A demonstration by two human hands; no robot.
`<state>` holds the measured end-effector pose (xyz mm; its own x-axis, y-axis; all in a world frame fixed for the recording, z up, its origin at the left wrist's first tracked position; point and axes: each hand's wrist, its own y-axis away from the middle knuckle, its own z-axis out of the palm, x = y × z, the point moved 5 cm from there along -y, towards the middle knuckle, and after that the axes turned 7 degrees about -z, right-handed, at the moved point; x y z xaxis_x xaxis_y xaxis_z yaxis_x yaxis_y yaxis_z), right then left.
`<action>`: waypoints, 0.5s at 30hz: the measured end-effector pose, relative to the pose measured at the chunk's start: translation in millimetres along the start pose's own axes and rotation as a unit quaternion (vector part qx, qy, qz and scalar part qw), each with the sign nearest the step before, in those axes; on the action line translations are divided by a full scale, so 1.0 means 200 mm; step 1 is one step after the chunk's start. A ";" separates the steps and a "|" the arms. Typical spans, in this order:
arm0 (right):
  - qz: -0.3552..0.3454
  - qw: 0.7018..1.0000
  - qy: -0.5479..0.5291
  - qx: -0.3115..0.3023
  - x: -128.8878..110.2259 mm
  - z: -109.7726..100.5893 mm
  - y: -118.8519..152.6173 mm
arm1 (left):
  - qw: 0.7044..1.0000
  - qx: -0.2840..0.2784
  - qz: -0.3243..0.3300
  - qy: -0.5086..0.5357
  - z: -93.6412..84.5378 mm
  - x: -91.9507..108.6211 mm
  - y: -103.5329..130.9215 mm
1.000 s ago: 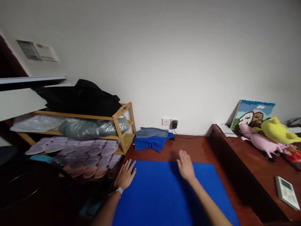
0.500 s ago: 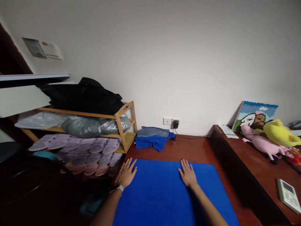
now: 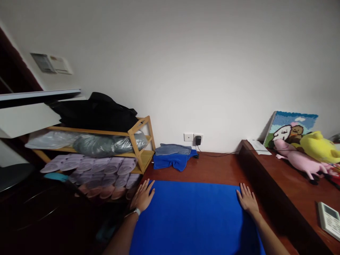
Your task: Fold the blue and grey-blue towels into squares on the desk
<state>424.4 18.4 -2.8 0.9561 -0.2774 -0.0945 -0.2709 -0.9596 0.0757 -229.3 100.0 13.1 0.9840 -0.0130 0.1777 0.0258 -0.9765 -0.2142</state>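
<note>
A blue cloth (image 3: 193, 216) lies spread flat on the reddish-brown wooden tabletop (image 3: 220, 166). My left hand (image 3: 142, 195) rests palm down on its far left corner, fingers spread, with a light band around the wrist. Over at the far right corner, my right hand (image 3: 248, 199) lies flat with its fingers stretched out, partly on the cloth's edge. Neither hand grips anything. Beyond the cloth, against the wall, sit a crumpled blue cloth (image 3: 171, 161) and a grey-blue cloth (image 3: 172, 149) on top of it.
To the left stands a wooden rack (image 3: 146, 161) with slippers (image 3: 101, 165), plastic-wrapped bundles and a black bag (image 3: 98, 111). A raised wooden ledge on the right holds plush toys (image 3: 300, 163), a picture (image 3: 289, 129) and a remote control (image 3: 329, 219). A black plug (image 3: 198, 140) sits in the wall socket.
My right hand has slid right across the cloth, from its upper middle to the far right corner. My left hand stays at the left corner.
</note>
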 end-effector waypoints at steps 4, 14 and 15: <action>0.019 1.000 -0.007 0.007 -0.04 -0.05 0.01 | 1.000 0.001 0.003 0.008 -0.01 0.02 0.01; -0.318 0.940 -0.116 0.039 -1.60 -0.23 0.34 | 1.000 0.003 0.002 0.004 -0.03 0.04 0.03; -0.355 0.926 -0.128 0.025 -1.75 -0.20 0.38 | 1.000 0.000 0.000 0.005 -0.03 0.05 0.03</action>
<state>74.1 43.5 76.7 0.8392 0.4284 -0.3348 0.4050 -0.9034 -0.1407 -221.0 92.7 19.7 0.9823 -0.0155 0.1868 0.0254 -0.9764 -0.2145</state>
